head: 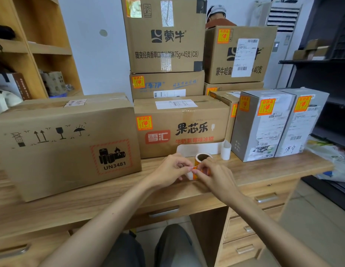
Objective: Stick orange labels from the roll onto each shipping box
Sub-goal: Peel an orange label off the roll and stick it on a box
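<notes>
step: peeling one orange label [196,172] off the label roll [202,160], judging by the grip; nothing is going onto a box yet
label roll: standing on end on the wooden desk [110,199], core opening facing up, so its axis is running upright; sitting just in front of the 果芯乐 box [187,120]
liner: the white backing strip [198,148] is trailing away behind the roll and curling up at its right end
left hand [168,170]: thumb and forefinger pinching at the label's left edge, other fingers curling under
right hand [216,176]: thumb and forefinger pinching the roll's outer wrap right beside the label, the rest curled in; which hand is holding sticker and which liner is hard to tell
key relation: the label is lying between the two sets of fingertips, on the roll's near side, facing the person; both hands are touching it, neither is nearer
label direction: free edge seems to be pointing left towards the left hand; long axis too small to call
target guess: the UN3481 box [67,143] is sitting well left of the hands and showing no orange label on its front face, so it is probably needing one
already done: the 果芯乐 box is carrying an orange sticker [144,122] at its upper left; the grey boxes [264,128] on the right are showing theirs too
risk: the sticker folding onto itself while coming free
</notes>
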A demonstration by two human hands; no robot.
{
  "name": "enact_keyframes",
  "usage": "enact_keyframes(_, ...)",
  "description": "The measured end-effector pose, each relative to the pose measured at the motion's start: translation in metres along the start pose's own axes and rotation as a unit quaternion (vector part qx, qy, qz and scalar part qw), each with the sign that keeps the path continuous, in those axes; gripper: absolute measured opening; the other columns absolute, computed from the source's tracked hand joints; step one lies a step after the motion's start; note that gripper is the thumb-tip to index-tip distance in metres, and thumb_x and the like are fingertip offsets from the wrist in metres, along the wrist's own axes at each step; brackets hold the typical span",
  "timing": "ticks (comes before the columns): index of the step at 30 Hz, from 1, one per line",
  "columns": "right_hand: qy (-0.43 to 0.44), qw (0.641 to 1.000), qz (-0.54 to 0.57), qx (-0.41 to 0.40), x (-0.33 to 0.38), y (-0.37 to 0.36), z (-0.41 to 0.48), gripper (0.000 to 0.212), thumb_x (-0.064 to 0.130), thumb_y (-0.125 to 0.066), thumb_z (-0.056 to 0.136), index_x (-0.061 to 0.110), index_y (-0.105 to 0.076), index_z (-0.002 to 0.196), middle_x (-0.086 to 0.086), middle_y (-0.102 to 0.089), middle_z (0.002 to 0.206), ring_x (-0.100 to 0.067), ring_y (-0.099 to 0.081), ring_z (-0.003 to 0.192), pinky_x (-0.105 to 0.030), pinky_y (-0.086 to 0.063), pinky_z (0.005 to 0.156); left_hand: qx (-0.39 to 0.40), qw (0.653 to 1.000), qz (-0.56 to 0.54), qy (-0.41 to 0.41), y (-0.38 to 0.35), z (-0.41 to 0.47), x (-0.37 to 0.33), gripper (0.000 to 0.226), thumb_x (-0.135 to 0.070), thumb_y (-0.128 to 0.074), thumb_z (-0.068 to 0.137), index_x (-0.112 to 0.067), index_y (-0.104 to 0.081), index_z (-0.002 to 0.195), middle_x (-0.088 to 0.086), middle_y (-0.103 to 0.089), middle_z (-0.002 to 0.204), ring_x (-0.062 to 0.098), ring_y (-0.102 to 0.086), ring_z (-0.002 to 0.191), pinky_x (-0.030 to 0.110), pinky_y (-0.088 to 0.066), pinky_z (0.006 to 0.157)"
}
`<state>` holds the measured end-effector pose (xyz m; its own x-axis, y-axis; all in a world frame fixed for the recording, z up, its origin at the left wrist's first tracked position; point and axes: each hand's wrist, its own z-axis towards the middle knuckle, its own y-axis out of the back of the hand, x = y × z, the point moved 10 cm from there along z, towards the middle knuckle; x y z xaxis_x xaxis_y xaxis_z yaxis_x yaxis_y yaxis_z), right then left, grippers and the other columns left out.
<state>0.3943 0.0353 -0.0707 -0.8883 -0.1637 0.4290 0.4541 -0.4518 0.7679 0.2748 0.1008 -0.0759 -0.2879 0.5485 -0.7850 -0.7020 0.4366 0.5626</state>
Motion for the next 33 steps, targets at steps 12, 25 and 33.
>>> enact_keyframes(12, -0.019, 0.999, 0.027, -0.013, -0.0042, -0.0018, 0.0013, 0.026, 0.049, -0.059, 0.091, 0.024, -0.066, 0.085, 0.011, -0.062, 0.082, -0.008, -0.054, 0.072, -0.028, -0.038, 0.06, 0.018, 0.999, -0.036, 0.017, -0.0015, 0.0012, 0.0072, 0.018, -0.015, -0.063, 0.099, -0.018, -0.079, 0.108, 0.002, -0.062, 0.108, 0.016, -0.064, 0.092, 0.038, -0.062, 0.077)
enact_keyframes(25, -0.04, 0.999, 0.033, -0.01, -0.006, -0.0022, 0.001, 0.02, 0.047, -0.064, 0.09, 0.028, -0.069, 0.085, 0.012, -0.066, 0.084, -0.006, -0.059, 0.075, -0.03, -0.049, 0.064, 0.0, 0.999, -0.03, 0.021, 0.0004, 0.0008, 0.0082, 0.016, -0.015, -0.064, 0.099, -0.019, -0.079, 0.103, 0.004, -0.062, 0.106, 0.018, -0.065, 0.091, 0.031, -0.061, 0.074)
enact_keyframes(33, -0.028, 0.999, 0.02, -0.019, -0.0034, -0.0019, 0.0, 0.021, 0.045, -0.062, 0.093, 0.026, -0.071, 0.09, 0.009, -0.069, 0.088, -0.01, -0.06, 0.077, -0.036, -0.052, 0.066, 0.002, 0.999, -0.025, 0.027, -0.0016, 0.0013, 0.0048, 0.016, -0.018, -0.064, 0.099, -0.02, -0.079, 0.104, 0.002, -0.062, 0.106, 0.018, -0.064, 0.094, 0.028, -0.06, 0.074)
